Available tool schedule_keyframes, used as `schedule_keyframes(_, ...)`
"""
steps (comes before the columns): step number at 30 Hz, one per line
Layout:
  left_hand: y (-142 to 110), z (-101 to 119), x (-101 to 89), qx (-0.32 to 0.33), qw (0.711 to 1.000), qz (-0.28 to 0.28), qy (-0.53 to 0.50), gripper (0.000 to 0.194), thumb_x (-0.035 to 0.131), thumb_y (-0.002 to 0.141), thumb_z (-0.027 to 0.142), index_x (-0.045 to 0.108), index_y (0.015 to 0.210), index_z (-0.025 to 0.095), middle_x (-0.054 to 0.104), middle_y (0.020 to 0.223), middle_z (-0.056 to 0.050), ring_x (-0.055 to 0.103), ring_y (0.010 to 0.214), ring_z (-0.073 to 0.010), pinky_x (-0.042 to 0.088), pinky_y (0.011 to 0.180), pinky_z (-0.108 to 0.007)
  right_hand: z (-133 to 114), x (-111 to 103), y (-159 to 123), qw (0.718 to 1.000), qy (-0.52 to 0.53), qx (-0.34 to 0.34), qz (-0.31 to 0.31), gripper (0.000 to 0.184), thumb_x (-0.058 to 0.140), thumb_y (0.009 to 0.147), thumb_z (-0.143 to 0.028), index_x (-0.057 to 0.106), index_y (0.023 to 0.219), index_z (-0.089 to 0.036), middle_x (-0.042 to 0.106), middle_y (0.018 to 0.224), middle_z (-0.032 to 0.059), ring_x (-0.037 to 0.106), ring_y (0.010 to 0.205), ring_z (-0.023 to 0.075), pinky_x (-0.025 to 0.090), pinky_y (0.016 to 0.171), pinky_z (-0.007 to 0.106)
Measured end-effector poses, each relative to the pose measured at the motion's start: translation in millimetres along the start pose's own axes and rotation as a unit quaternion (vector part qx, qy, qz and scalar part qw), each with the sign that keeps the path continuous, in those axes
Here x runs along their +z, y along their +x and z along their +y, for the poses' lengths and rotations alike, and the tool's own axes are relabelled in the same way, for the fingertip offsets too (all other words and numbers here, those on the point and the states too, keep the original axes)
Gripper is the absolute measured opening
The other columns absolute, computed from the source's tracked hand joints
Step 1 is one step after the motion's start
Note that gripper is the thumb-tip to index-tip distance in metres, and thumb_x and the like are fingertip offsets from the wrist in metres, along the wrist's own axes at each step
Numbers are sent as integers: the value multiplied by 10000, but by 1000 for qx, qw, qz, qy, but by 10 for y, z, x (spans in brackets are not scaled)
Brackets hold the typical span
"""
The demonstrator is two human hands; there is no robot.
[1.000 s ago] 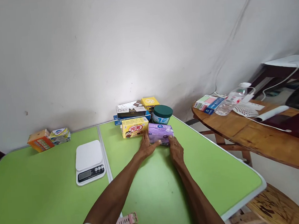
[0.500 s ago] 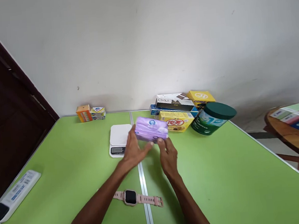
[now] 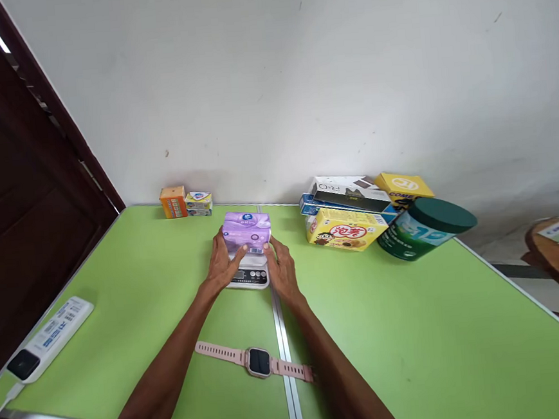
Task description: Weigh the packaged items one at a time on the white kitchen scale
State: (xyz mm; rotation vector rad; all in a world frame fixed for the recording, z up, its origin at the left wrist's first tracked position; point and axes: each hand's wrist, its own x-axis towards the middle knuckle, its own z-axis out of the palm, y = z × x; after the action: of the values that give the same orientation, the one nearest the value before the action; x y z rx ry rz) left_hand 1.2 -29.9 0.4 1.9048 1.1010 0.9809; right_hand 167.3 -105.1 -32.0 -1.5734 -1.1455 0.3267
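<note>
A purple soft pack of tissues (image 3: 247,231) rests on the white kitchen scale (image 3: 249,275) near the middle of the green table (image 3: 405,329). My left hand (image 3: 222,265) grips the pack's left side with the thumb on its front. On the pack's right side, my right hand (image 3: 280,269) holds it with curled fingers. The scale's display faces me, between my two hands.
A pink smartwatch (image 3: 257,361) lies flat in front of the scale. A yellow snack box (image 3: 346,229), stacked boxes (image 3: 350,191) and a green-lidded tub (image 3: 423,227) stand at the back right. Two small boxes (image 3: 186,201) sit at the back left. A power strip (image 3: 47,337) lies at the left edge.
Both hands carried the purple pack leftward from beside the yellow box, through the air, and set it down on the scale. The view swung left with them.
</note>
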Motion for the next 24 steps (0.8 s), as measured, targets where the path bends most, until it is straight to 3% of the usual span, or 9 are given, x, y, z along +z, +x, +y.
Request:
schedule_keyframes(3, -204, -39, -91, 17, 999, 42, 30, 835, 621, 946, 523, 272, 1586, 115, 375, 1582, -276, 394, 1524, -386, 358, 1235, -597, 188, -224, -70, 998, -7, 54, 31, 753, 420, 995, -724, 618, 1434, -145, 624, 1487, 222, 558, 1394, 359, 391, 1198, 594)
schedule_keyframes(6, -633, 53, -201, -9, 997, 43, 68, 695, 604, 964, 489, 387, 1524, 140, 506, 1444, -229, 517, 1391, -370, 452, 1147, -602, 330, -439, -114, 997, -7, 68, 38, 706, 436, 989, -717, 665, 1340, -149, 694, 1382, 214, 644, 1275, 346, 454, 1139, 553)
schedule_keyframes(7, -809, 116, -232, -24, 997, 5, 79, 635, 612, 964, 477, 441, 1490, 166, 551, 1386, -198, 551, 1335, -360, 480, 1110, -597, 351, -487, -120, 997, -8, 63, 33, 683, 438, 990, -711, 679, 1309, -157, 713, 1349, 201, 659, 1244, 339, 472, 1116, 536)
schedule_keyframes(9, -1161, 267, -279, -37, 986, -129, 96, 586, 681, 932, 441, 516, 1457, 238, 586, 1364, -142, 543, 1332, -355, 460, 1123, -605, 360, -540, -122, 998, -14, 59, 26, 649, 438, 989, -705, 701, 1254, -174, 737, 1297, 184, 674, 1199, 335, 494, 1077, 517)
schedule_keyframes(11, -1448, 409, -304, -51, 958, -260, 106, 711, 829, 820, 440, 548, 1451, 274, 574, 1413, -113, 492, 1376, -369, 371, 1192, -626, 347, -550, -122, 997, -19, 66, 29, 631, 431, 991, -703, 715, 1218, -188, 748, 1266, 179, 682, 1158, 333, 505, 1048, 508)
schedule_keyframes(13, -1617, 508, -313, -76, 932, -333, 122, 745, 903, 749, 381, 583, 1413, 272, 576, 1407, -98, 491, 1346, -361, 352, 1188, -607, 338, -541, -125, 996, -12, 77, 32, 604, 443, 991, -697, 723, 1193, -201, 756, 1245, 171, 689, 1131, 325, 511, 1032, 491)
schedule_keyframes(18, -1622, 596, -319, -59, 911, -374, 164, 322, 778, 845, 176, 645, 1136, 223, 627, 1243, -64, 535, 1157, -279, 420, 1028, -450, 348, -524, -121, 996, 16, 79, 38, 548, 467, 985, -674, 725, 1149, -220, 779, 1169, 138, 701, 1099, 306, 506, 1030, 469)
schedule_keyframes(21, -1576, 621, -330, -30, 906, -384, 175, 235, 698, 872, 144, 601, 1076, 208, 629, 1202, -71, 543, 1097, -261, 430, 951, -401, 349, -530, -107, 996, 29, 82, 36, 528, 481, 977, -661, 725, 1126, -217, 778, 1159, 134, 702, 1087, 301, 511, 1015, 464)
schedule_keyframes(24, -1573, 634, -372, -50, 912, -374, 159, 236, 628, 897, 141, 540, 1101, 220, 644, 1130, -65, 573, 993, -236, 438, 832, -351, 344, -544, -109, 995, 39, 86, 36, 501, 504, 967, -651, 728, 1097, -221, 782, 1145, 122, 708, 1062, 293, 518, 1005, 463)
